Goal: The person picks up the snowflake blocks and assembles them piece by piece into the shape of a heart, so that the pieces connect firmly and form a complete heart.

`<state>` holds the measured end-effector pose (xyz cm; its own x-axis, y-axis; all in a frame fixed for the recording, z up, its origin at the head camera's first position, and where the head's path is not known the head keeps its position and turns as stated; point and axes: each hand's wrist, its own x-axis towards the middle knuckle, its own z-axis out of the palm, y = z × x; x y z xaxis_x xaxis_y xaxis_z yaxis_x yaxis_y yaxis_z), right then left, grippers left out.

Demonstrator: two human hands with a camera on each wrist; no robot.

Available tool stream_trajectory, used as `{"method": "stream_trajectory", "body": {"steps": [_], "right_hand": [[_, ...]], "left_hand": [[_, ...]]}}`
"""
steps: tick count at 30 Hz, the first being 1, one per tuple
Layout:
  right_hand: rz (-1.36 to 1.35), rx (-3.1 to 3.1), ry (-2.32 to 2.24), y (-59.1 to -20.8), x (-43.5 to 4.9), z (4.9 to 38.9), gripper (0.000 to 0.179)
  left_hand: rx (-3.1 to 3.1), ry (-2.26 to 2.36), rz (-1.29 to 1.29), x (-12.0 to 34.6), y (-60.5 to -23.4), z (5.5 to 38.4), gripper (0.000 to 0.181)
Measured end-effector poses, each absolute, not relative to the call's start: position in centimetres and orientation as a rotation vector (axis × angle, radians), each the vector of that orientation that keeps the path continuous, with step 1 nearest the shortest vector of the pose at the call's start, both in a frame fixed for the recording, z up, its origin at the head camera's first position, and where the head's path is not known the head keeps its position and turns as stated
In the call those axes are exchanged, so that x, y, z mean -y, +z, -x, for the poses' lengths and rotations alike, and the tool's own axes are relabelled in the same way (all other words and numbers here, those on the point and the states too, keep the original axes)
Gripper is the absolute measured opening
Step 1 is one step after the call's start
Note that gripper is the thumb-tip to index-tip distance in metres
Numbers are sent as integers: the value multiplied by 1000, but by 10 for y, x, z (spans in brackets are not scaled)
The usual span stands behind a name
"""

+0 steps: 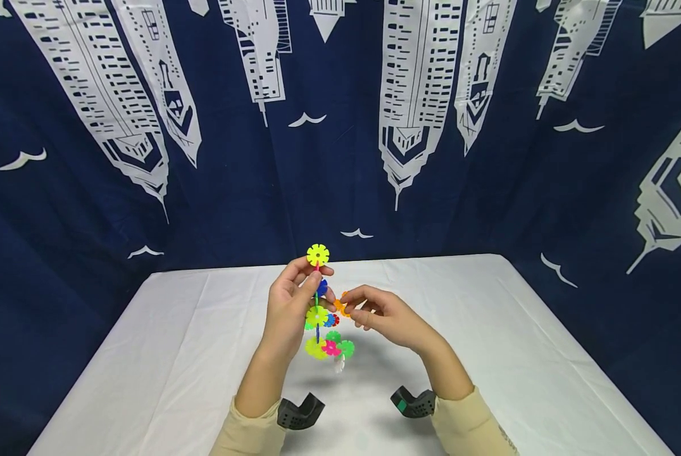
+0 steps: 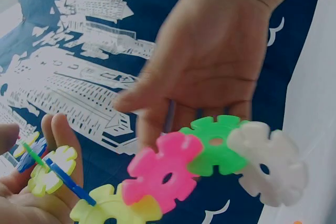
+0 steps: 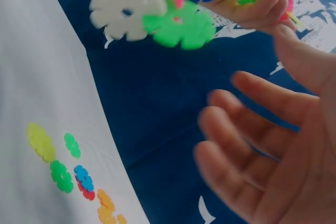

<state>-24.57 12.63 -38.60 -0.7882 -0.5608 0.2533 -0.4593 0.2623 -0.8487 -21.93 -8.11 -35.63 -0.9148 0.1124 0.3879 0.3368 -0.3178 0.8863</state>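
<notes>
My left hand [image 1: 285,310] pinches the upper part of a hanging chain of flower-shaped plastic discs, slotted edge to edge. At its top is a yellow disc [image 1: 318,255], just above the fingertips. Lower down come blue, green and yellow discs, then a pink disc [image 2: 163,171], a green disc [image 2: 216,142] and a white disc [image 2: 269,163] at the tail. To the right, my right hand [image 1: 388,316] hovers with loosely bent fingers. In the right wrist view those fingers [image 3: 236,145] hold nothing and lie close to the chain.
Loose discs lie on the white table [image 1: 204,329] beyond the hands, among them a yellow disc [image 3: 41,141], a green disc [image 3: 62,177], a blue disc [image 3: 83,178] and several orange discs [image 3: 106,213]. A dark blue printed curtain [image 1: 340,158] hangs behind the table.
</notes>
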Motion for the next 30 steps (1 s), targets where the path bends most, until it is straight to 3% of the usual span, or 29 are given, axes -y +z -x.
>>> {"method": "stream_trajectory", "body": {"steps": [13,19,30], "right_hand": [[1073,-2243,-1357,-398,-117,243,25],[969,-2337,-1509,-396,-122,247,19],[700,-2325,-1980,-386,-137,253,27]], "left_hand": [[1546,-2406,426,81,-359,225,25],[1534,-2399,360,82,-361,228,26],[1538,-2438,303,85,-367,233,20]]}}
